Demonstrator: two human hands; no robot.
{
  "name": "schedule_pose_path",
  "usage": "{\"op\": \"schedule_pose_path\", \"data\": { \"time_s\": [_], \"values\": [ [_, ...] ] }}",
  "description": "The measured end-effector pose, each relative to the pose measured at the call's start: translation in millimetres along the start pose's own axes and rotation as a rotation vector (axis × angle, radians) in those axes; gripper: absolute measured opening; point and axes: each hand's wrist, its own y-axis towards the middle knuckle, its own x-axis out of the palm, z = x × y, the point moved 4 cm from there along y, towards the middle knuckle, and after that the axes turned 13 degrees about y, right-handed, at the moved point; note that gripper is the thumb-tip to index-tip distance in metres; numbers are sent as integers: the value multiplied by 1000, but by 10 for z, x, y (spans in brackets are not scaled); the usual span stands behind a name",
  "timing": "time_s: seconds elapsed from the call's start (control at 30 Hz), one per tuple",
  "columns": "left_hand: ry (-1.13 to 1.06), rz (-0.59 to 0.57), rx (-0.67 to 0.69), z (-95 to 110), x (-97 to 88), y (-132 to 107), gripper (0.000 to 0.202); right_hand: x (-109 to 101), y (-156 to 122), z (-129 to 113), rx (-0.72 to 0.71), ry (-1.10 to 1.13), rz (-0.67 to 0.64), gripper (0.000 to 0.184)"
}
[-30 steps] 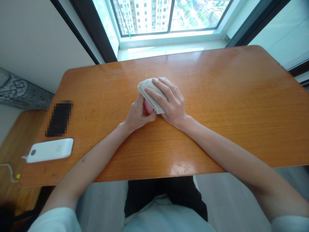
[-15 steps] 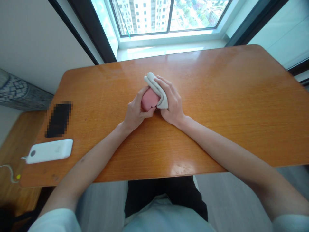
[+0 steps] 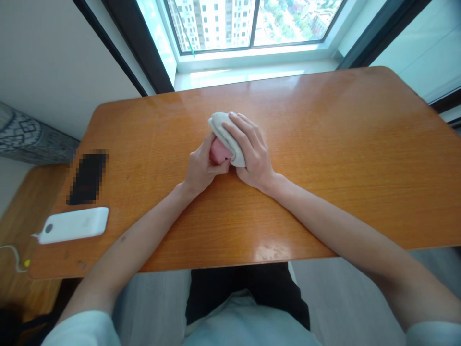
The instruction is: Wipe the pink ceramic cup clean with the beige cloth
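Note:
Over the middle of the wooden table, my left hand (image 3: 202, 163) grips a small pink object (image 3: 219, 152) between thumb and fingers. Its kind I cannot make out, since the hands and cloth cover much of it. A folded white cloth (image 3: 224, 129) lies across the top and right side of the pink object. My right hand (image 3: 255, 154) is closed on the cloth and presses it against the pink object, fingers curved over the folds.
The brown wooden table (image 3: 345, 144) reaches up to the window ledge. At its left side lie a blurred-out dark rectangular object (image 3: 87, 178) and a white oblong device (image 3: 74, 225) with a cable at its left end. The table's near edge runs just in front of my body.
My right hand has shifted slightly left, carrying the cloth further over the pink object, so less pink shows. My left hand has stayed nearly in place.

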Motion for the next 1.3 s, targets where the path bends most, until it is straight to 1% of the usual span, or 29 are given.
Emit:
{"op": "schedule_pose_path", "data": {
  "time_s": [0.07,0.1,0.23,0.3,0.37,0.43,0.5,0.6,0.7,0.77,0.9,0.97,1.03,1.1,1.17,1.23,1.3],
  "values": [
    [0,0,-12,-21,22,-11,70,14,-3,-41,-5,-13,-27,53],
    [5,4,-17,-21,24,-10,71,14,-4,-27,2,-8,-19,54],
    [15,26,-19,27,-11,16,78,-11,-15,156,68,45,78,63],
    [13,21,-16,38,-22,19,79,-13,-18,181,67,44,85,65],
    [10,14,-16,22,-13,8,80,-1,-12,111,21,23,48,63],
    [5,9,-19,-4,8,-6,77,15,-3,11,-36,9,1,58],
    [6,19,-26,-19,20,-9,72,18,7,-25,-51,18,-13,55],
    [17,28,-26,2,7,10,78,-3,9,89,30,54,46,57],
    [24,7,-9,24,-11,23,82,-20,-5,192,111,59,85,60],
    [17,0,-3,6,-5,11,84,-16,-8,143,89,36,57,60],
    [-6,16,-19,-58,31,-21,81,7,3,-21,-5,21,-20,54],
    [-6,19,-25,-53,33,-13,81,2,8,11,7,34,4,53],
    [0,13,-18,-19,15,6,84,-15,6,102,51,49,58,55],
    [10,12,-6,17,-9,19,84,-25,-3,164,85,57,85,57],
    [20,18,-3,27,-21,17,82,-19,-11,135,74,50,57,57],
    [21,18,-16,10,-12,4,79,2,-15,42,33,31,0,56],
    [16,16,-29,-9,4,-5,75,15,-12,-25,10,18,-27,53]
  ]
}}
